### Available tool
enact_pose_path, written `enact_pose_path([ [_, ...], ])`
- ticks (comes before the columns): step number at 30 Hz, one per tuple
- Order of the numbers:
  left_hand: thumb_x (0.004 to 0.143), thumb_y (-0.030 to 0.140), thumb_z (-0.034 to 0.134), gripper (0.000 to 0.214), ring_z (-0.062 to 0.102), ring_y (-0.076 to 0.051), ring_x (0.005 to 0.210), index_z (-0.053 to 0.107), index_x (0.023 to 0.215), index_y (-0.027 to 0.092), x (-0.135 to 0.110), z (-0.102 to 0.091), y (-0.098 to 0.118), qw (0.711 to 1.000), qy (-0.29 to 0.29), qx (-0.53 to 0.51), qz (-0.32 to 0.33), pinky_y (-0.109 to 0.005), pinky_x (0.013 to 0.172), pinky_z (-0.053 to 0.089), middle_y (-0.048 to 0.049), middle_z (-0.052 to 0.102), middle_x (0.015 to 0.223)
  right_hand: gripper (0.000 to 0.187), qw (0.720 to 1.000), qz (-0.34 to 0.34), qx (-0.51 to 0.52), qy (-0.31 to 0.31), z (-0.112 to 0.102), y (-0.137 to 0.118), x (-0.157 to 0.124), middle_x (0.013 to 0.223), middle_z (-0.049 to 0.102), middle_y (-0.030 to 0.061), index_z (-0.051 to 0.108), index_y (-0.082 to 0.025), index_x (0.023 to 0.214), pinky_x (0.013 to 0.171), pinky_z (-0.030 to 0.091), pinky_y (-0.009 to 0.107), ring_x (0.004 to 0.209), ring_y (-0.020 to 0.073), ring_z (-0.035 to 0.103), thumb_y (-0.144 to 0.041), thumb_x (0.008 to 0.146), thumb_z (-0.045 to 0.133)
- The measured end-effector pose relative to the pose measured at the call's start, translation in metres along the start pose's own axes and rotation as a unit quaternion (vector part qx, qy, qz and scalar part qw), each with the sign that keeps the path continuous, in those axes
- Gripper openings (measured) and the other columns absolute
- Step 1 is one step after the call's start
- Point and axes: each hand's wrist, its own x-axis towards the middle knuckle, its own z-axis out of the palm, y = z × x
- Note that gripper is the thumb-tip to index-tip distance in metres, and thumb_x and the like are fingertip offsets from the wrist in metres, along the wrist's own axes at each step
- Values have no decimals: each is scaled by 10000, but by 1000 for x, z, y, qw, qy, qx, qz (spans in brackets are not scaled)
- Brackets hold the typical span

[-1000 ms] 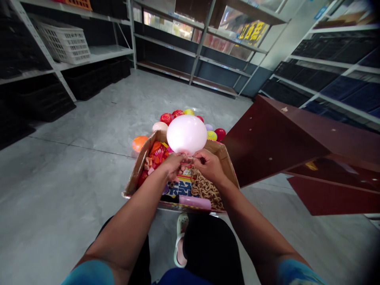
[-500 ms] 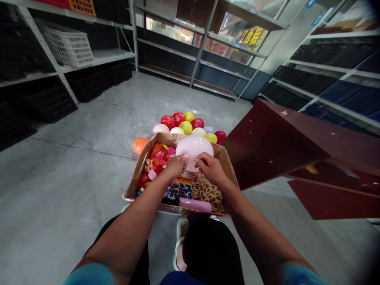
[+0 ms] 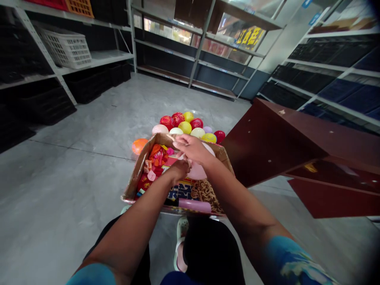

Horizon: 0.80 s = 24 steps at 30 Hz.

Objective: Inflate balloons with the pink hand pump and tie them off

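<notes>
A pale pink inflated balloon (image 3: 198, 171) is over the cardboard box (image 3: 130, 189), partly hidden behind my hands. My left hand (image 3: 180, 171) is closed at the balloon's neck. Crossing above it, my right hand (image 3: 191, 148) has its fingers pinched on the neck's stretched end, which sticks out to the left. In the box lie limp red and orange balloons (image 3: 158, 156) on the left, a heap of tan uninflated long balloons (image 3: 206, 192) on the right, and a pink and black hand pump (image 3: 194, 205) along the near side.
Several inflated balloons (image 3: 185, 127) in red, yellow, white and pink lie on the floor beyond the box. A dark red wooden piece of furniture (image 3: 276, 146) stands close on the right. Metal shelves (image 3: 196, 59) line the back, with a white basket (image 3: 69, 49) at left.
My right hand has moved left across the front of the balloon and over my left hand, drawing the neck with it. My left hand has shifted slightly down.
</notes>
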Motion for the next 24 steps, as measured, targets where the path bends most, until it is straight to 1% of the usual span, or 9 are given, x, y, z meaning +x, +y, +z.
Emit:
enact_pose_path([
  [2, 829, 144, 443, 187, 197, -49, 344, 411, 649, 182, -4, 0, 6, 998, -37, -13, -39, -164, 381, 110, 61, 330, 472, 300, 998, -35, 42, -10, -1, -10, -10, 983, 652, 43, 605, -229, 1053, 475, 449, 240, 585, 115, 610, -378, 794, 637],
  [3, 836, 154, 435, 187, 178, -42, 338, 387, 658, 185, -6, -1, 10, 996, -56, -31, -59, -152, 373, 97, 71, 308, 472, 313, 997, -53, 50, -5, -3, -14, -20, 999, 648, 41, 603, -236, 1072, 502, 465, 242, 616, 116, 617, -409, 811, 615],
  [5, 837, 152, 434, 187, 162, -30, 334, 352, 673, 189, -10, -4, 15, 989, -85, -82, -88, -129, 362, 93, 89, 268, 479, 294, 996, -72, 55, 24, -10, -13, -43, 834, 658, 24, 632, -217, 992, 525, 467, 241, 594, 113, 593, -461, 852, 548],
  [8, 834, 110, 415, 175, 155, -18, 325, 352, 689, 185, -13, -7, 20, 978, -112, -143, -98, -113, 349, 85, 95, 249, 491, 426, 995, -3, 75, 63, -16, 11, -76, 545, 575, 4, 589, -184, 664, 427, 386, 228, 441, 98, 490, -521, 886, 451],
  [11, 849, 89, 394, 181, 183, -12, 317, 360, 695, 178, -14, -9, 22, 968, -132, -189, -98, -110, 336, 86, 89, 263, 503, 377, 984, 111, 114, 85, -10, 49, -88, 471, 527, -19, 540, -192, 594, 369, 310, 219, 382, 95, 440, -483, 834, 528],
  [14, 877, 100, 390, 176, 216, -6, 317, 385, 714, 165, -14, -10, 22, 957, -145, -231, -95, -105, 327, 102, 83, 284, 515, 205, 950, 188, 231, 96, 5, 74, -77, 596, 615, -15, 574, -203, 743, 374, 336, 204, 441, 110, 513, -389, 723, 657],
  [16, 893, 106, 386, 175, 233, -1, 319, 396, 725, 155, -13, -10, 22, 947, -154, -264, -101, -100, 323, 118, 80, 300, 522, 245, 937, 189, 282, 78, 16, 80, -64, 704, 663, 1, 586, -208, 841, 437, 419, 218, 524, 126, 573, -354, 675, 693],
  [20, 892, 88, 382, 168, 254, -1, 322, 406, 738, 149, -15, -11, 25, 924, -166, -324, -114, -91, 316, 142, 74, 310, 532, 243, 938, 164, 306, 24, 34, 78, -38, 674, 660, 12, 582, -195, 793, 520, 478, 251, 588, 149, 595, -398, 687, 663],
  [24, 901, 117, 390, 178, 255, -6, 325, 405, 727, 152, -22, -13, 31, 911, -174, -354, -120, -95, 306, 142, 69, 307, 535, 234, 936, 157, 316, -9, 39, 78, -26, 628, 638, -3, 570, -204, 761, 525, 481, 261, 600, 158, 598, -419, 695, 637],
])
